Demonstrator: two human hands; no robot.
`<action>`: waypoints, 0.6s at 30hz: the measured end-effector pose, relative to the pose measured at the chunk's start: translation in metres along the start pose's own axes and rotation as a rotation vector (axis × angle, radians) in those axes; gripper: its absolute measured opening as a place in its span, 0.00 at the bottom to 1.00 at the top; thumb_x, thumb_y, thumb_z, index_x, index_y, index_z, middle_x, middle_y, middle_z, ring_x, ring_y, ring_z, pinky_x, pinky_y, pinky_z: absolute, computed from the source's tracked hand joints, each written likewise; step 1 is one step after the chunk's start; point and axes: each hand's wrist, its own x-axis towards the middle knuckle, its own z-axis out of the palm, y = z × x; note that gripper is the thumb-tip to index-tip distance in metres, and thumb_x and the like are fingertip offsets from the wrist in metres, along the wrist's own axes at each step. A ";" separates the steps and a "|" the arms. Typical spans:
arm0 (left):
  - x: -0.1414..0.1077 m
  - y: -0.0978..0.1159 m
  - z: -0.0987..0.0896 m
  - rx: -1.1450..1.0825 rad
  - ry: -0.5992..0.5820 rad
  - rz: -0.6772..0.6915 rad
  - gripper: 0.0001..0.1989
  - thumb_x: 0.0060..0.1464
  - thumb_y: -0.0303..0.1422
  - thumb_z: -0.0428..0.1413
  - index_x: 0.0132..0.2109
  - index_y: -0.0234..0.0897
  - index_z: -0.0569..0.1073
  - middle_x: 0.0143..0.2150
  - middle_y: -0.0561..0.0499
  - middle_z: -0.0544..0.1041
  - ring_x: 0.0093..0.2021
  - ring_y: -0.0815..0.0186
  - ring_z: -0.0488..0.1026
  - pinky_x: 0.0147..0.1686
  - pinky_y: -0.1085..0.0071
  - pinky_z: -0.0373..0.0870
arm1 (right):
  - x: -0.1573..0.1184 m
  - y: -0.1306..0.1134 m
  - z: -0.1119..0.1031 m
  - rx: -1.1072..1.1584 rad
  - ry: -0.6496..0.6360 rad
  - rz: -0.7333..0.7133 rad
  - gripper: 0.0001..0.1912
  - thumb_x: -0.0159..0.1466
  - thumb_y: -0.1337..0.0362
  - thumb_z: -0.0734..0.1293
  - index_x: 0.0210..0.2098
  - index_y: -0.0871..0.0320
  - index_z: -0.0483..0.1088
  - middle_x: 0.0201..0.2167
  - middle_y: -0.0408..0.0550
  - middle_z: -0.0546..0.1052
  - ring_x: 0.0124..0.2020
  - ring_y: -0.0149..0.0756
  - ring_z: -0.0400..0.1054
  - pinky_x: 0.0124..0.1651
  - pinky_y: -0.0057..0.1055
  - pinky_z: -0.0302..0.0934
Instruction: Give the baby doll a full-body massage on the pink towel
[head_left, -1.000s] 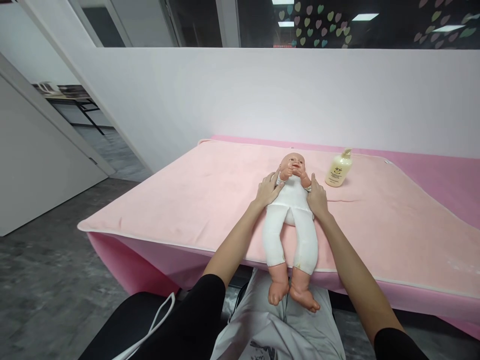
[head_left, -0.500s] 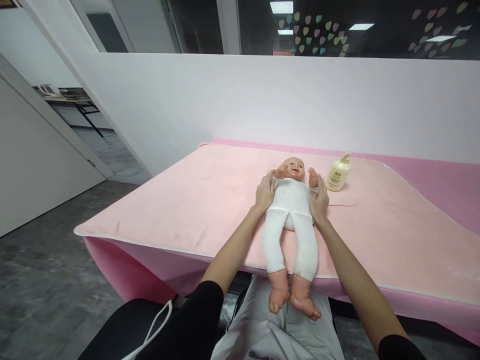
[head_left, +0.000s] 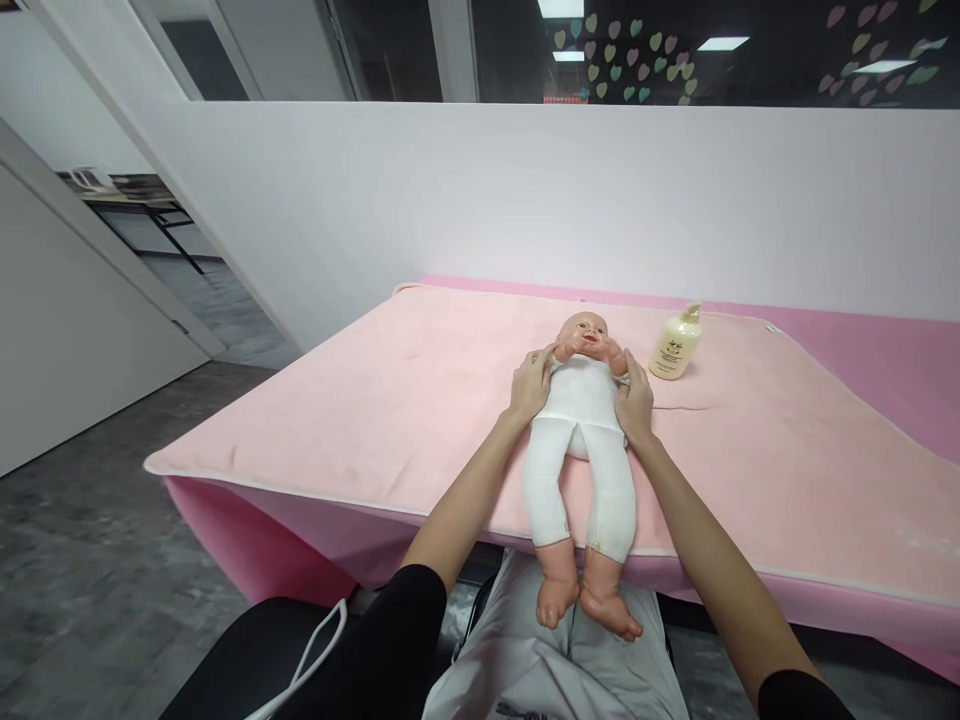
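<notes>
A baby doll (head_left: 581,400) with a white cloth body lies on its back on the pink mat (head_left: 360,400), its feet hanging past the near edge. My left hand (head_left: 531,385) is closed around the doll's arm on the left side. On the other side my right hand (head_left: 637,398) grips the other arm, thumb towards the body. Both of the doll's forearms are bent inward, and its small hands lie close to its chin. Parts of my fingertips are hidden behind the arms.
A pale yellow pump bottle (head_left: 675,343) stands on the mat, to the right of the doll's head. Behind the table rises a white wall (head_left: 487,200) with dark glass above. At the lower left are a black chair (head_left: 225,660) and a white cable (head_left: 304,665).
The doll's forearms have swung inward, from out beside its head to in front of its chin. My right hand has shifted slightly left with the arm; the bottle stays put.
</notes>
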 end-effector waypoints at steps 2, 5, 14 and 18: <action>0.000 0.000 0.000 0.004 -0.005 0.003 0.22 0.61 0.30 0.40 0.61 0.45 0.58 0.50 0.46 0.67 0.49 0.61 0.67 0.47 0.66 0.63 | 0.000 -0.001 0.000 0.015 0.014 0.004 0.33 0.53 0.75 0.52 0.59 0.57 0.57 0.55 0.49 0.66 0.55 0.34 0.59 0.58 0.38 0.54; 0.000 0.001 -0.002 0.042 -0.044 0.033 0.22 0.59 0.27 0.41 0.59 0.45 0.61 0.50 0.46 0.67 0.48 0.61 0.67 0.46 0.66 0.64 | 0.000 0.000 0.000 -0.012 -0.030 -0.038 0.32 0.52 0.76 0.51 0.55 0.57 0.62 0.53 0.48 0.67 0.56 0.34 0.58 0.59 0.39 0.52; 0.000 0.004 -0.004 -0.026 -0.038 -0.002 0.22 0.59 0.27 0.41 0.58 0.45 0.61 0.51 0.47 0.67 0.51 0.61 0.66 0.48 0.65 0.64 | 0.000 0.002 0.000 -0.021 -0.028 -0.050 0.34 0.51 0.77 0.51 0.56 0.56 0.62 0.54 0.47 0.67 0.56 0.34 0.58 0.59 0.41 0.52; 0.001 0.004 -0.003 -0.016 -0.051 -0.004 0.22 0.58 0.26 0.41 0.58 0.45 0.61 0.51 0.46 0.67 0.51 0.61 0.66 0.48 0.64 0.63 | 0.001 0.005 0.001 -0.030 -0.041 -0.038 0.32 0.51 0.77 0.52 0.53 0.57 0.64 0.53 0.48 0.68 0.56 0.36 0.59 0.59 0.42 0.52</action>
